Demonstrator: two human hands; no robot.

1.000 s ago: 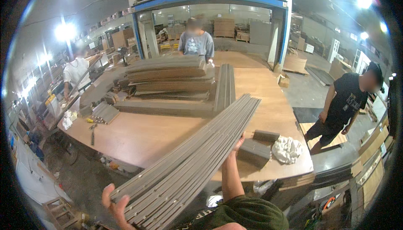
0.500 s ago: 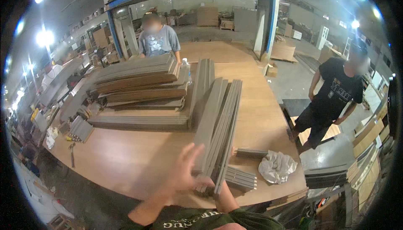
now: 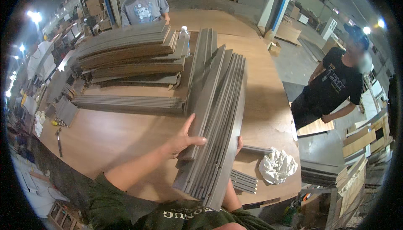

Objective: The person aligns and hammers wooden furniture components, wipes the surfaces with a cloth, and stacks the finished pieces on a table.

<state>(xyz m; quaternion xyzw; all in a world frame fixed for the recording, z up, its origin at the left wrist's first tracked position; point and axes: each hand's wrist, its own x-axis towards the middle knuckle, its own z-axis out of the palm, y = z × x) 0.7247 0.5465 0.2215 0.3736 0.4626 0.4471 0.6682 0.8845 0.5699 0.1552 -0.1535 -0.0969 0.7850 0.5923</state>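
Note:
A bundle of long grey boards [image 3: 220,116], standing on edge side by side, slants across the near part of the table. My left hand [image 3: 183,141] clasps its left side, thumb over the top of the outer board. On the right side, fingertips of my right hand [image 3: 240,143] show at the outer board; the rest of that hand is hidden behind the boards. The near end of the bundle reaches close to my shirt. Under and beside it on the right lie short grey strips [image 3: 244,181] and a crumpled white plastic bag [image 3: 278,165].
Grey panels [image 3: 130,49] are stacked at the far left, with a plastic bottle [image 3: 184,37] beside them. A row of grey strips [image 3: 130,103] lies in front. A hammer [image 3: 58,142] rests at the left edge. One person [image 3: 145,9] stands across the table, another [image 3: 333,83] to the right.
My left hand has come down onto the boards and closed on their side. The bundle's near end has shifted toward me. My view has tilted down.

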